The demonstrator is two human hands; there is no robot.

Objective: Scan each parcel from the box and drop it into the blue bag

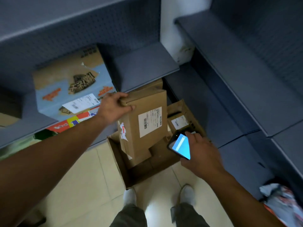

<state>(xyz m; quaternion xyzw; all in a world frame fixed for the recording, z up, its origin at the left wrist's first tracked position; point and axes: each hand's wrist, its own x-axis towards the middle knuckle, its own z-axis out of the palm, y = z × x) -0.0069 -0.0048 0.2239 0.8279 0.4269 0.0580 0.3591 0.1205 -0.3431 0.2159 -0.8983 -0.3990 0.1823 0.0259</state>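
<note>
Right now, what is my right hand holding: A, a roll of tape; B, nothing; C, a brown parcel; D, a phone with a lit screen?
D: the right hand grips a phone whose screen glows blue, while the left hand holds the brown parcel by its top end.

The left hand [113, 107] grips the top of a brown parcel [144, 123] standing in the open box [121, 163] in the middle. The right hand [201, 154] holds a lit phone [180, 145] beside it.
</note>
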